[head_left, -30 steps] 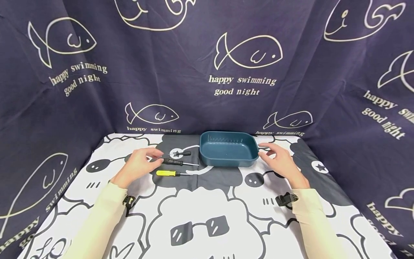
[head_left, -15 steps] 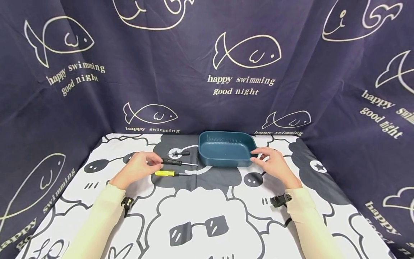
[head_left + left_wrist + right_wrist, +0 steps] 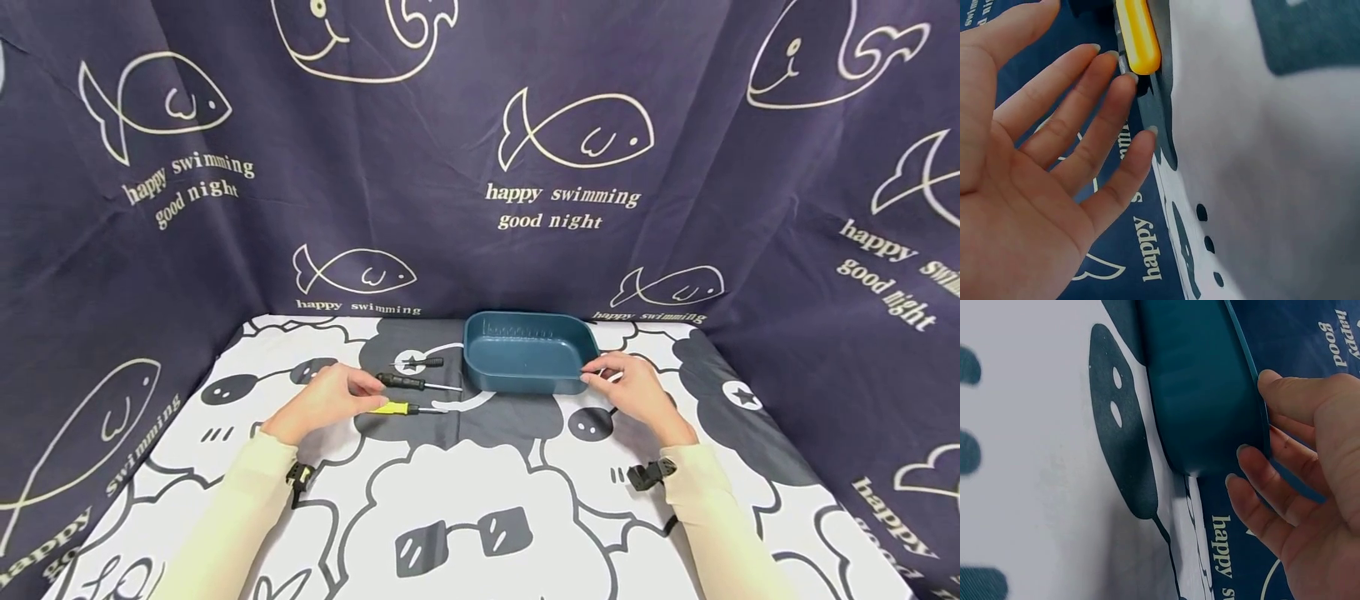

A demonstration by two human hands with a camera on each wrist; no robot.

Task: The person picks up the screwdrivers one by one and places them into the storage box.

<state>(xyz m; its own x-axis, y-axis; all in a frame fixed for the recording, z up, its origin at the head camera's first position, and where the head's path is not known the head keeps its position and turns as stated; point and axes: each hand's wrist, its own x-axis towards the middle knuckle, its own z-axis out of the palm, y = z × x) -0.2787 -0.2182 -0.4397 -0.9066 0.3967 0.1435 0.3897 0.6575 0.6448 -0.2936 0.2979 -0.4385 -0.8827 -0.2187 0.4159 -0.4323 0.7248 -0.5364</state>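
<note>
Tablecloth [image 3: 465, 475], blue box [image 3: 525, 385] at twelve o'clock, right hand [image 3: 637, 393] pinching it at box's four, left hand [image 3: 324, 404] loosely outstretched, long black screwdriver [image 3: 405, 382] near box's nine, yellow screwdriver [image 3: 397, 408] at eight beside left hand, contact unclear, short black screwdriver [image 3: 431, 362] at nine

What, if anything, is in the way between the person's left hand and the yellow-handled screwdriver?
Nothing visible. The left hand is right beside the yellow-handled screwdriver, though whether they touch is hard to tell. The larger black-handled screwdriver lies just beyond, not between them.
</note>
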